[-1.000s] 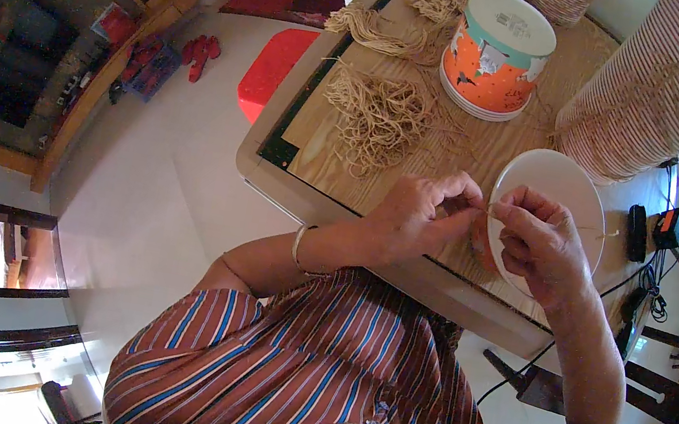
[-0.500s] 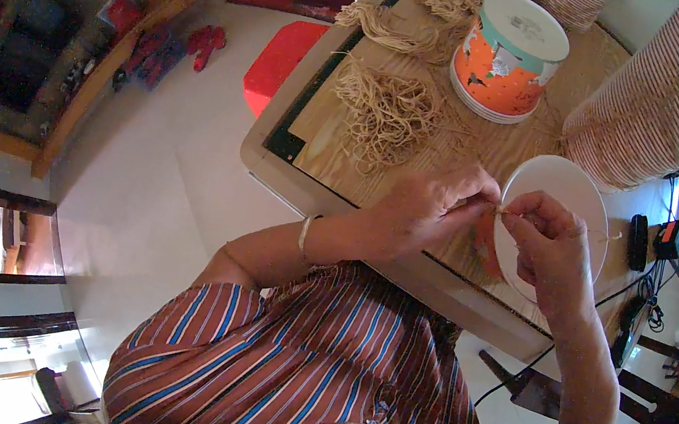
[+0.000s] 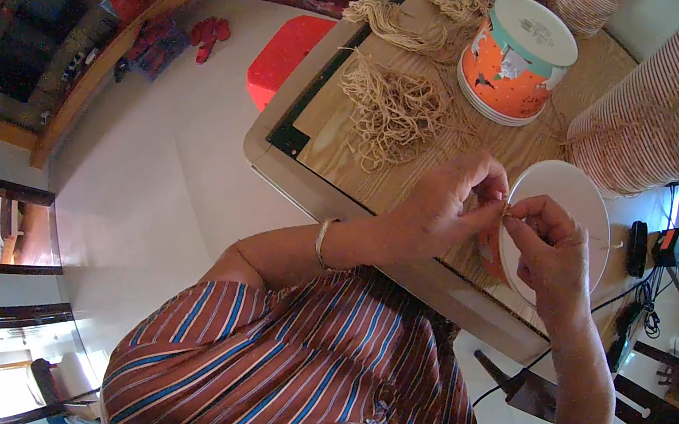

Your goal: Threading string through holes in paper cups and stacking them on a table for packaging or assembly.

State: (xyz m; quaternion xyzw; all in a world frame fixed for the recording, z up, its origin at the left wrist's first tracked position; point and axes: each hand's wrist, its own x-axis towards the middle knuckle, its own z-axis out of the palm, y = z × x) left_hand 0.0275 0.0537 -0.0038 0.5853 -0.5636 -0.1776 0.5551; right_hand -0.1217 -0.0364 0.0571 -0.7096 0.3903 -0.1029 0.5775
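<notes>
My left hand (image 3: 439, 206) and my right hand (image 3: 547, 251) meet fingertip to fingertip over the near edge of a wooden table (image 3: 328, 143). Between the pinched fingers of both is a thin tan string (image 3: 505, 207). Right behind my hands stands a white round paper tub (image 3: 576, 193) seen from above, with an orange side showing low at its left. A loose heap of tan strings (image 3: 393, 109) lies on the table to the left of my hands. A bangle sits on my left wrist.
An orange and white tub (image 3: 518, 58) stands upside down farther back, with more string bundles (image 3: 393, 23) beyond. A tall stack of striped paper cups (image 3: 670, 115) lies at the right. A red stool (image 3: 284, 59) is on the floor at left, and a dark chair (image 3: 639, 410) at lower right.
Both hands have stayed together at the white tub's rim, the fingers shifting slightly on the string. The view has drifted a little.
</notes>
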